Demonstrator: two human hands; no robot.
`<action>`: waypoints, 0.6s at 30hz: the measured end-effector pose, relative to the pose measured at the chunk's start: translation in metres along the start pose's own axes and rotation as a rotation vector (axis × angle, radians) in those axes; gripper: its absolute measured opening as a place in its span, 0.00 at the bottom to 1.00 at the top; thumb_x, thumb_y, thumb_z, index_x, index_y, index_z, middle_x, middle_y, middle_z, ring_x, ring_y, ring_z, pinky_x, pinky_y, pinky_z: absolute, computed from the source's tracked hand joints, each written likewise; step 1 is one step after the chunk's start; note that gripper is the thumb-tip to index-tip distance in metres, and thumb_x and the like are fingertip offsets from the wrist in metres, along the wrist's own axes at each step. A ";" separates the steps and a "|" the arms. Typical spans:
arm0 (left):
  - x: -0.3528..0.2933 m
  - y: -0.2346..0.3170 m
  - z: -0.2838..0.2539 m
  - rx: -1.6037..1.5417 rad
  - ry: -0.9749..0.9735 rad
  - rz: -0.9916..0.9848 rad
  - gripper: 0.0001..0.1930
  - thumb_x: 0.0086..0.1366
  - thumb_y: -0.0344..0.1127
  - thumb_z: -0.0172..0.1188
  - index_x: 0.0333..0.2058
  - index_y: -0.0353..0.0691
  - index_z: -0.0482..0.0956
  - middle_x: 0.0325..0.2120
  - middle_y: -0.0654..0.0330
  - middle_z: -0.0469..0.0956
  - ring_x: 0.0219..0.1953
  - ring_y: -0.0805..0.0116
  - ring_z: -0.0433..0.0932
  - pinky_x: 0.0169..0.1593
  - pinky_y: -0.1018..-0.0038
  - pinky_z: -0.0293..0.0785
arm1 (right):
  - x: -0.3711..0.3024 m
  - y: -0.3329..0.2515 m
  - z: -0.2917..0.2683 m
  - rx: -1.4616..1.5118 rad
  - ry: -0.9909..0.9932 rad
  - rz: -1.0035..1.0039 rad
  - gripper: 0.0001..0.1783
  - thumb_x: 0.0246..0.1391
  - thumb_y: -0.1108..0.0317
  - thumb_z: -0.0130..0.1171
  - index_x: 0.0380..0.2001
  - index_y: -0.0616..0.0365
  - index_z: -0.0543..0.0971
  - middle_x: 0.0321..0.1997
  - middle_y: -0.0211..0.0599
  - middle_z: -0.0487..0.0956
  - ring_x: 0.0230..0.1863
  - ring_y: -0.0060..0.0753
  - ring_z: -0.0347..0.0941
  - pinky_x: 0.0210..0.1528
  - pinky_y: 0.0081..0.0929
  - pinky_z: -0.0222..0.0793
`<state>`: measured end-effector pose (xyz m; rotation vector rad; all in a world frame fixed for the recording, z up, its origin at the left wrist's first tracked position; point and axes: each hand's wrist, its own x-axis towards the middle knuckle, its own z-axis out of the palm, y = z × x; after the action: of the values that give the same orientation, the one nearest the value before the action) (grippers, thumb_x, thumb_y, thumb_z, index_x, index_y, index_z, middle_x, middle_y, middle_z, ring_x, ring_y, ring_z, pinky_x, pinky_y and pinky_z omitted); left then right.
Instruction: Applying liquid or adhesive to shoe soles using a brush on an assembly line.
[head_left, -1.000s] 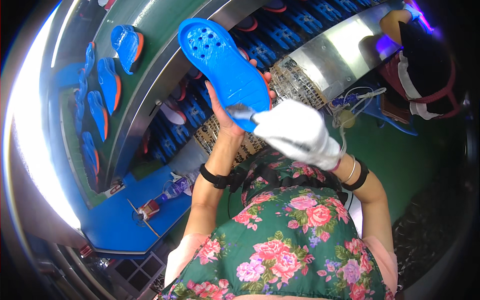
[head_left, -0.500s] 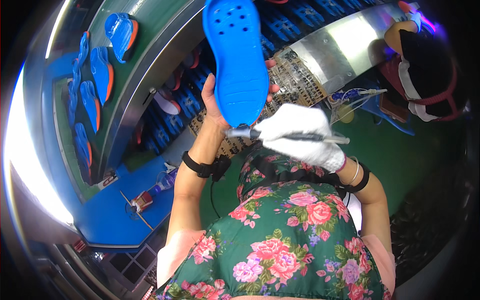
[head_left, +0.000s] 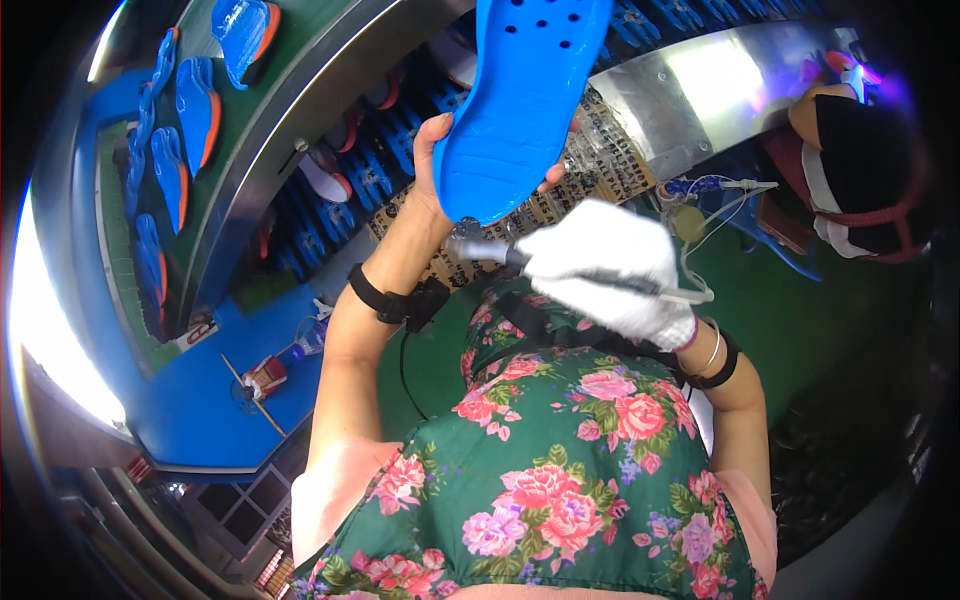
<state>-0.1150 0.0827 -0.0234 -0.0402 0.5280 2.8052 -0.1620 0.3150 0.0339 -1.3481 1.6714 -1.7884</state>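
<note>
A blue shoe insole (head_left: 512, 130) with several round holes near its far end is held up in my bare left hand (head_left: 432, 165). The thumb lies along its left edge, and other fingertips show past its right edge, the rest being hidden beneath it. The surface looks wet and glossy. My right hand (head_left: 605, 265), in a white glove, grips a slim brush (head_left: 488, 252) with a dark handle and a pale tube at its rear. The blurred grey tip points left, just below the heel end of the insole; I cannot tell whether they touch.
Blue and orange insoles (head_left: 199, 115) lie on a green conveyor (head_left: 260, 130) behind a metal rail at left. A blue table (head_left: 190, 405) holds a small red container (head_left: 265, 378). Brown cardboard (head_left: 622, 165) covers the rack ahead. Another person (head_left: 850, 180) stands at right.
My left hand has shifted the insole slightly right and up, tilting its far end to the right. The brush has moved slightly up, still in my right hand.
</note>
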 end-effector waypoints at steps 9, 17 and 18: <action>-0.004 0.013 -0.017 -0.019 -0.071 -0.132 0.51 0.58 0.61 0.62 0.73 0.33 0.57 0.61 0.33 0.70 0.51 0.37 0.80 0.53 0.53 0.79 | -0.012 0.010 0.011 -0.264 -0.132 -0.229 0.21 0.48 0.74 0.71 0.49 0.52 0.86 0.48 0.39 0.86 0.39 0.41 0.82 0.42 0.36 0.79; -0.002 0.022 -0.011 0.031 -0.097 -0.102 0.50 0.58 0.58 0.64 0.72 0.33 0.58 0.60 0.34 0.71 0.52 0.37 0.79 0.55 0.53 0.79 | 0.012 0.008 0.011 -0.205 -0.085 -0.171 0.14 0.46 0.76 0.74 0.39 0.56 0.88 0.42 0.41 0.88 0.38 0.39 0.83 0.41 0.33 0.78; -0.002 0.023 -0.014 0.034 -0.094 -0.095 0.50 0.58 0.58 0.64 0.72 0.33 0.58 0.60 0.34 0.71 0.52 0.37 0.79 0.55 0.53 0.79 | 0.013 0.007 0.013 -0.119 -0.120 -0.168 0.14 0.45 0.76 0.75 0.39 0.56 0.88 0.43 0.40 0.88 0.38 0.40 0.83 0.40 0.33 0.77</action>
<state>-0.1197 0.0568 -0.0286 0.0711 0.5372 2.6903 -0.1605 0.2958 0.0303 -1.6584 1.6670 -1.6805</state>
